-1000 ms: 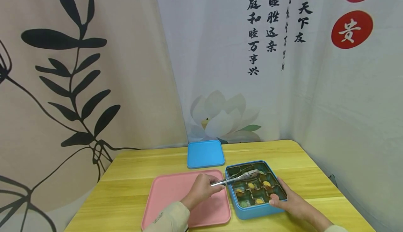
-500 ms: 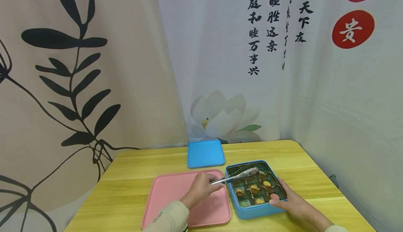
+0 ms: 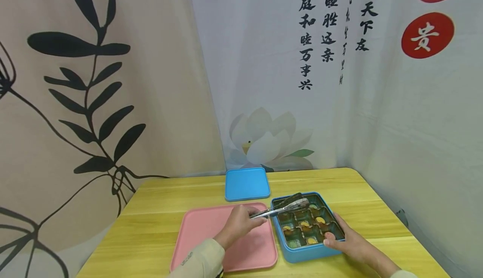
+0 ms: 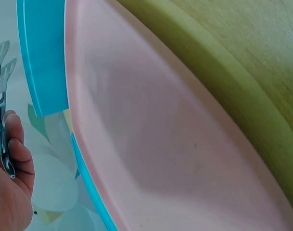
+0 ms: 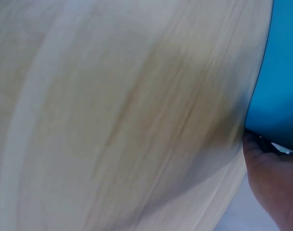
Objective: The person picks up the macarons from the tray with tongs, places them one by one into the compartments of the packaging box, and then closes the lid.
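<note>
In the head view my left hand (image 3: 238, 225) holds metal tongs (image 3: 281, 211) by the handle end, above the pink tray's right edge. The tongs' far ends hang over the back of a blue compartment box (image 3: 307, 253), spread apart with nothing visible between them. Several of its dark compartments hold small yellow and orange-brown pieces. My right hand (image 3: 351, 240) grips the box's right front corner, thumb on the rim. The left wrist view shows the tongs (image 4: 3, 103) in my curled fingers. In the right wrist view my hand (image 5: 276, 185) is against the box's blue wall (image 5: 278, 72).
A pink tray (image 3: 203, 244) lies left of the box, under my left forearm. Behind it is a flat blue lid-like tray (image 3: 247, 185). Both lie on a yellow wood-grain table (image 3: 128, 236). A printed curtain (image 3: 166, 81) hangs behind the table.
My left hand has shifted slightly left, and the tongs have risen a little over the box, their ends now further apart. The right hand still holds the box in the same place.
</note>
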Motion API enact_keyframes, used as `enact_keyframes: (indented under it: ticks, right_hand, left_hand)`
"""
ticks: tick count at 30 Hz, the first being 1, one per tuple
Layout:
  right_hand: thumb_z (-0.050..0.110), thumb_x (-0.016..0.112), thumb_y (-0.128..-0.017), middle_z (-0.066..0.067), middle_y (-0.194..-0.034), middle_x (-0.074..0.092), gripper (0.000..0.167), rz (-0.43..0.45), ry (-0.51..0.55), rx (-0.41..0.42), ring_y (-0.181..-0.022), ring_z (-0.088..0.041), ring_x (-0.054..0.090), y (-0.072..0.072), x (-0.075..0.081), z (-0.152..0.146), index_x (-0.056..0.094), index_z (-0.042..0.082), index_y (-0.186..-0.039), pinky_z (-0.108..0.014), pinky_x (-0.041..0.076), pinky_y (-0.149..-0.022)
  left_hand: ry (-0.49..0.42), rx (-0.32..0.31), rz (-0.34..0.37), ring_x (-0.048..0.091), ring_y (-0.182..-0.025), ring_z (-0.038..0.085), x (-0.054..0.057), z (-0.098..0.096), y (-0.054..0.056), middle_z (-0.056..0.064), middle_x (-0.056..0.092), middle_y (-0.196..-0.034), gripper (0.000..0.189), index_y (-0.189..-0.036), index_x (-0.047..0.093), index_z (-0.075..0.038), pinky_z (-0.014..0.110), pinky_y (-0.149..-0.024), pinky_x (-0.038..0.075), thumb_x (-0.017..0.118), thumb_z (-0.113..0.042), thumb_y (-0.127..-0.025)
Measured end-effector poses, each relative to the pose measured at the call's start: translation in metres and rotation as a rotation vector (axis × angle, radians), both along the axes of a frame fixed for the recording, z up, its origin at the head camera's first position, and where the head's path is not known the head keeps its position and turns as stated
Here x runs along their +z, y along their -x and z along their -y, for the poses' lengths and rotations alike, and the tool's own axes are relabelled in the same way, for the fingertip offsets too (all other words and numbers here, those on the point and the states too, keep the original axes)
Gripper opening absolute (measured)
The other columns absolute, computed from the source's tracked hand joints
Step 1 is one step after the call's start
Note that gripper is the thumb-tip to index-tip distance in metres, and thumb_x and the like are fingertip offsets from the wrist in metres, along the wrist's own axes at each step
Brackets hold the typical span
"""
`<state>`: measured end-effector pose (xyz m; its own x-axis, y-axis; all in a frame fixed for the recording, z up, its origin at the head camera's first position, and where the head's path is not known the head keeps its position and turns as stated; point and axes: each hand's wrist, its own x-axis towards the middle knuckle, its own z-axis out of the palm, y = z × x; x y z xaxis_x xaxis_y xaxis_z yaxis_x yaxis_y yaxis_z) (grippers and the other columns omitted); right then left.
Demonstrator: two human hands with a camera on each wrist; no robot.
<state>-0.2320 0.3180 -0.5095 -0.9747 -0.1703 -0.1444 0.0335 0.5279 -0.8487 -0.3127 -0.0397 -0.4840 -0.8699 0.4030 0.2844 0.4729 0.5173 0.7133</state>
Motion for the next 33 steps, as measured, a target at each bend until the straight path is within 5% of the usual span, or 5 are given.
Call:
enact_keyframes:
  ticks: [15,33]
  right_hand:
    - [0.034,0.066,-0.096,-0.040,-0.153,0.013,0.101,0.022,0.006,0.000,-0.137,-0.057,0.024,0.001,0.000,-0.001,-0.008,-0.001,-0.156,-0.063,0.036,-0.099]
    - [0.032,0.068,-0.095,-0.040,-0.154,0.007,0.102,0.011,0.017,0.009,-0.138,-0.057,0.019,0.003,-0.002,-0.002,-0.008,-0.003,-0.155,-0.064,0.035,-0.100]
  left_hand:
    - [-0.038,0.068,0.042,0.046,-0.055,0.005,0.005,0.011,0.002,-0.010,0.065,-0.073,0.026,-0.102,0.079,-0.014,0.023,-0.047,0.039,0.081,-0.032,-0.083]
    - [-0.049,0.160,0.015,0.056,-0.065,0.010,0.007,0.037,0.011,-0.009,0.067,-0.078,0.029,-0.098,0.077,-0.013,0.026,-0.054,0.048,0.082,-0.035,-0.081]
